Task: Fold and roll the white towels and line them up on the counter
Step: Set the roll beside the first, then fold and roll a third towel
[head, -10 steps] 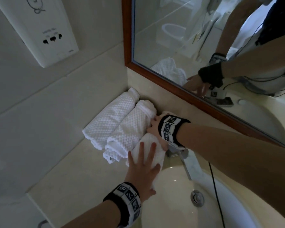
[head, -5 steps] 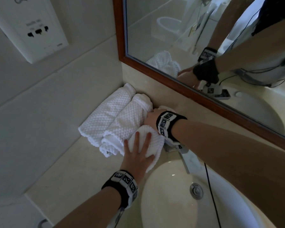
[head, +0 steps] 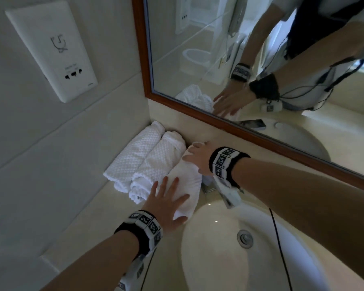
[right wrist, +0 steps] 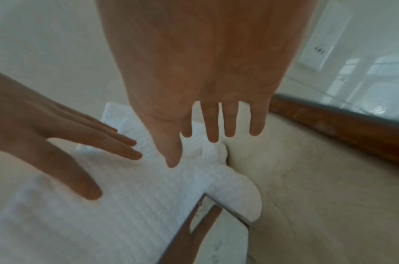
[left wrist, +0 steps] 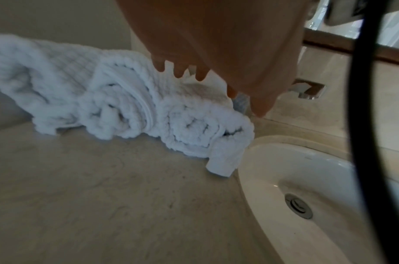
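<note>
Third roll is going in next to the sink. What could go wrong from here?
1. The third towel roll sits at the sink rim; its loose corner could slip into the basin.
2. Left hand and right hand only press flat; once released, it may unroll.
3. Pushing sideways may skew the two placed rolls.

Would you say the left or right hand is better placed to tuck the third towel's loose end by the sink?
Probably the left hand: it lies flat beside the third towel's loose end.
</note>
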The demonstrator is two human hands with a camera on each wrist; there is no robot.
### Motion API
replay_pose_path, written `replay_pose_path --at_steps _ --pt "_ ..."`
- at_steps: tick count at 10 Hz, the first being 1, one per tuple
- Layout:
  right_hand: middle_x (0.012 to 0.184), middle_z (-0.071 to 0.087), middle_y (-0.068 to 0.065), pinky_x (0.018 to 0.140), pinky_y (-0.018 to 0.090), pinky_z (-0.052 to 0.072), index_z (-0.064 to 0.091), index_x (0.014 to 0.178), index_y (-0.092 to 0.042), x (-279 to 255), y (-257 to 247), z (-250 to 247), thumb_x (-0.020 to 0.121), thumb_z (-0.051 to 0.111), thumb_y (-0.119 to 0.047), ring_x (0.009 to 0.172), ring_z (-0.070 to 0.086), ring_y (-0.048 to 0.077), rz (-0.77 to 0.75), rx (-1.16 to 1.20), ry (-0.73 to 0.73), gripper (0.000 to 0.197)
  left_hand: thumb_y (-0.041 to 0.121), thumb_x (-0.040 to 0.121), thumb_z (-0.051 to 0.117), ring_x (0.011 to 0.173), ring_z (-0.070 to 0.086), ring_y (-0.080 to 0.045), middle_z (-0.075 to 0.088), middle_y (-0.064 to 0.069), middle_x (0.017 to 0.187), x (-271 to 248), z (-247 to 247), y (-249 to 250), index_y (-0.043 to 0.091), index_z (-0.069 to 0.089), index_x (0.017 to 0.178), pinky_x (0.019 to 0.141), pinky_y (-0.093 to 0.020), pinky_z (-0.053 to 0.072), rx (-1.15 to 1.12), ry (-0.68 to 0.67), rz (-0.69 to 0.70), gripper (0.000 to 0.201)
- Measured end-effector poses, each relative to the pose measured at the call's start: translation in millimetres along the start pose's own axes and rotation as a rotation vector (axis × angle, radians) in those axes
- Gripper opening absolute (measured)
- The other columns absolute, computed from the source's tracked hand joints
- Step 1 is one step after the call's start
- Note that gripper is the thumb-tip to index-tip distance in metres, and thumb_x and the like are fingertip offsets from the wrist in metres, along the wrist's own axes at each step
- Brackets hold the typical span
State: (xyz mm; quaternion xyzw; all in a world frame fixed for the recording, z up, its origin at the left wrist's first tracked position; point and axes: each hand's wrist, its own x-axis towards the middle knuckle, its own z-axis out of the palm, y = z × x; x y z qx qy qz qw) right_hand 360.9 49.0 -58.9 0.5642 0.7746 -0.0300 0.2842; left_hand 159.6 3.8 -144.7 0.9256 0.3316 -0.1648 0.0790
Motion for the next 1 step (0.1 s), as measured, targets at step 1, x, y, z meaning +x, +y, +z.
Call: replay_pose_path --at_steps 1 --pt "0.145 0.038 0.004 0.107 0.046 0.032 0.030 0.144 -0.033 -30.5 4.1 -13.1 0.088 0.056 -0.040 0.134 0.033 0.027 0.093 0.052 0.062 0.062 0.069 0.079 0.007 0.145 -0.015 -0.032 -0.018 -0.004 0.158 -15.2 -19.9 -3.6 0.042 0.006 0.148 0.116 -0.051 -0.006 0.021 0.016 -0.052 0.074"
